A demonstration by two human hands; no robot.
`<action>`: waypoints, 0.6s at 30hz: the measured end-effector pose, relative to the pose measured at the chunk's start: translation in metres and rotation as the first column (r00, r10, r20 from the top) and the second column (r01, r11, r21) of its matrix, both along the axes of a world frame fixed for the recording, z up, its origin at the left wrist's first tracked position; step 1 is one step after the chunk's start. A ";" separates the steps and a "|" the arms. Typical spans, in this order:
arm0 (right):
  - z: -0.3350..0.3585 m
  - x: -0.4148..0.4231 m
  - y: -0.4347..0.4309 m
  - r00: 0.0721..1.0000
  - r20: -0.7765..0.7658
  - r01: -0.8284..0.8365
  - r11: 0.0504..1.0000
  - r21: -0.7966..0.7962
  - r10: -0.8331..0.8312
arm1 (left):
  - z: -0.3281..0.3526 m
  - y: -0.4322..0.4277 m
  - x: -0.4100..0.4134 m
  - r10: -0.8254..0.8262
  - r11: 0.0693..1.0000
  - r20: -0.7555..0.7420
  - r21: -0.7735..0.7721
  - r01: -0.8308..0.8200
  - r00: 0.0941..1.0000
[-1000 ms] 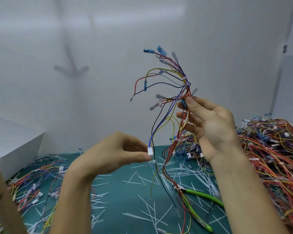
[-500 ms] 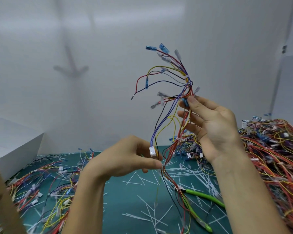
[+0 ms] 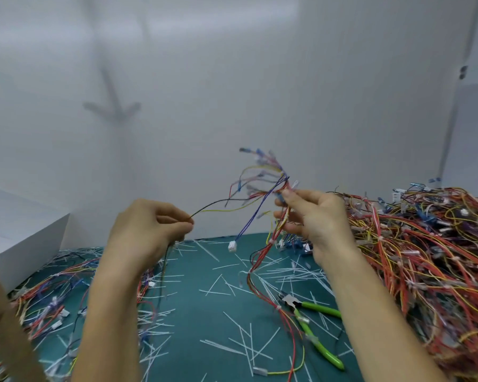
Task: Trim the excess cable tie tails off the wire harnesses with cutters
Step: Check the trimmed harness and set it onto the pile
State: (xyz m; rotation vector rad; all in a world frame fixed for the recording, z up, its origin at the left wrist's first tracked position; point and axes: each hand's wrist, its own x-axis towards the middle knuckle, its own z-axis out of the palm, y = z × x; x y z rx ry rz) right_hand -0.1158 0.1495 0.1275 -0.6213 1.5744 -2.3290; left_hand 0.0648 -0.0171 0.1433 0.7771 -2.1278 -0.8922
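Left hand (image 3: 149, 230) has let go of the white connector (image 3: 232, 246), which now dangles on its purple leads between the two hands. That hand now pinches a black and a yellow wire between thumb and fingertips, drawn out leftward.

Right hand (image 3: 312, 216) grips the wire harness (image 3: 280, 186) at its bundled stem, fingers curled round it. It is lower in view than before. Terminal ends fan up above the hand; red leads trail down to the teal worktop (image 3: 202, 326).

Green-handled cutters (image 3: 315, 306) lie on the worktop below the right forearm, untouched, with a harness lead draped across them.

Large harness pile (image 3: 425, 257) at right, smaller heap (image 3: 47, 299) at left. Cut tie tails (image 3: 232, 285) lie scattered on the worktop. White box (image 3: 25, 238) at far left.
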 end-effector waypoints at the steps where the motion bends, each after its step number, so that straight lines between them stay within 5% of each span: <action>1: -0.008 -0.001 -0.008 1.000 0.009 -0.022 0.999 0.049 0.022 | -0.002 -0.004 0.002 0.009 0.999 0.015 0.032 -0.009 1.000; 5: -0.040 -0.003 -0.031 0.993 0.090 -0.090 0.971 0.223 0.071 | -0.014 -0.009 -0.002 -0.165 0.933 0.016 0.327 0.151 0.986; 10: -0.059 -0.006 -0.030 0.984 0.123 -0.173 0.885 0.431 0.132 | -0.030 -0.015 -0.014 -0.206 0.823 -0.098 0.520 0.227 0.974; 12: -0.061 -0.009 -0.024 0.974 -0.137 -0.024 0.685 0.728 0.180 | -0.035 -0.016 -0.019 -0.200 0.790 -0.139 0.563 0.243 0.970; 14: -0.060 -0.010 -0.015 0.838 -0.403 0.298 0.309 0.903 0.368 | -0.039 -0.015 -0.024 -0.205 0.769 -0.171 0.581 0.267 0.964; 16: -0.059 -0.007 -0.003 0.716 -0.430 0.509 0.010 0.861 0.550 | -0.042 -0.014 -0.028 -0.203 0.736 -0.228 0.606 0.302 0.952; 18: -0.060 -0.005 0.008 0.689 -0.325 0.547 -0.172 0.819 0.648 | -0.044 -0.013 -0.032 -0.195 0.694 -0.292 0.633 0.342 0.936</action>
